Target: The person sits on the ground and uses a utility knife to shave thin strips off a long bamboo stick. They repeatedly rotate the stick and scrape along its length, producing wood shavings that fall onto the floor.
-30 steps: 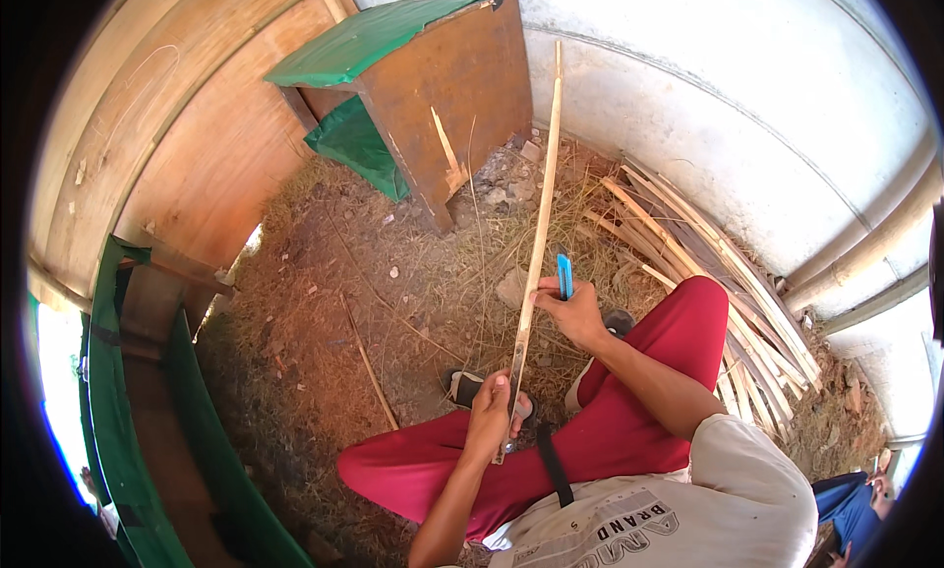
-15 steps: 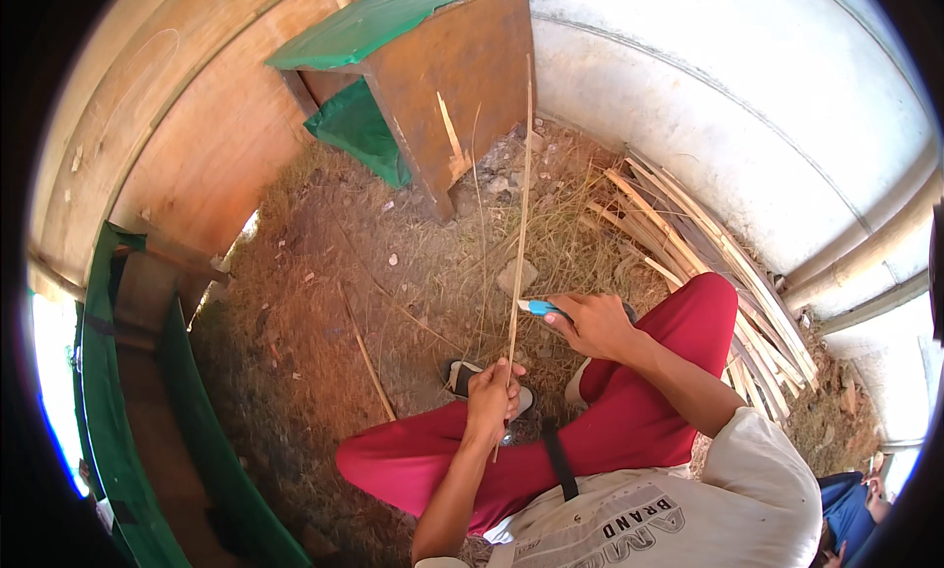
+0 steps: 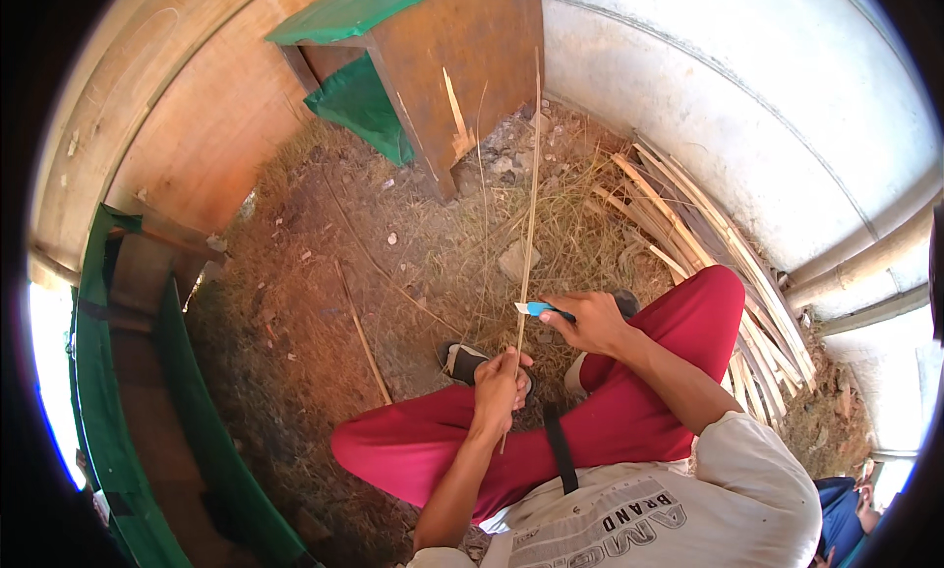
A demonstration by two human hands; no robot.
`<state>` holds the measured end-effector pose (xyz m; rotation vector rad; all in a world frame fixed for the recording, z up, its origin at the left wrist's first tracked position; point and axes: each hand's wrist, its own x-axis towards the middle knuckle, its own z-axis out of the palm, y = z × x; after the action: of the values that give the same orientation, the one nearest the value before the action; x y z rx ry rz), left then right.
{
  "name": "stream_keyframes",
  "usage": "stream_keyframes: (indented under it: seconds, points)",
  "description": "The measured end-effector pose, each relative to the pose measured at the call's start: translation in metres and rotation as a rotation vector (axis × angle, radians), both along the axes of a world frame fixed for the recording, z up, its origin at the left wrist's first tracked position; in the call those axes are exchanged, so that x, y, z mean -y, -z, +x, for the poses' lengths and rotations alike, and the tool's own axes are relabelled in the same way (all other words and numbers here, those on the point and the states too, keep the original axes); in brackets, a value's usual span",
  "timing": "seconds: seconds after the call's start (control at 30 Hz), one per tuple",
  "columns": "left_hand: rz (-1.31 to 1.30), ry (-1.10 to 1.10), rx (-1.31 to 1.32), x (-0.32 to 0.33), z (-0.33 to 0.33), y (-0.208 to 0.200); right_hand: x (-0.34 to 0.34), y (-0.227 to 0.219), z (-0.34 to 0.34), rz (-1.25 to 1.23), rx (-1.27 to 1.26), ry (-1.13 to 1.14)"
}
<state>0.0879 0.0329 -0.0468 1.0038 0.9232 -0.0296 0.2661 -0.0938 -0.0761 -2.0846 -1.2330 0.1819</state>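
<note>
My left hand (image 3: 500,391) is closed round the lower part of a long, thin bamboo strip (image 3: 532,209), which stands up and away from me in front of my crossed legs. A short end of the strip sticks out below that fist. My right hand (image 3: 588,322) grips a blue utility knife (image 3: 544,309). Its blade end meets the strip a little above my left hand; whether it cuts in is too small to tell. My red trousers (image 3: 413,440) and a dark shoe (image 3: 462,362) are just beneath the hands.
A pile of split bamboo strips (image 3: 708,243) lies at the right by the white wall (image 3: 728,76). A brown wooden cabinet with a green cover (image 3: 472,66) stands ahead. Green-edged shelving (image 3: 187,391) is at the left. A loose stick (image 3: 362,332) lies on the ground. Another person (image 3: 846,514) sits at the lower right.
The view has shifted slightly. Both hands keep their grips, and the knife now sits at nearly the same place along the strip.
</note>
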Motion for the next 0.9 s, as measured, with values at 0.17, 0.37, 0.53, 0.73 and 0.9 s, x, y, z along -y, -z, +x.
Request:
stream_keyframes:
  seconds: [0.17,0.37,0.53,0.73,0.9]
  points:
    - [0.009,-0.018,-0.025,0.001,0.005,0.0,0.001,0.003,0.002,0.039,-0.041,0.074]
    - [-0.024,-0.02,-0.019,0.001,0.007,0.005,0.0,-0.007,0.005,-0.017,-0.041,0.077]
    - [-0.079,0.002,-0.017,0.002,0.004,0.004,0.002,0.001,0.005,0.009,0.003,0.075]
    - [-0.035,0.057,-0.009,-0.001,-0.001,-0.005,-0.001,0.004,0.004,0.039,0.04,0.092]
    - [-0.014,0.049,-0.06,0.0,-0.006,-0.013,-0.004,0.005,0.001,0.021,0.062,0.082]
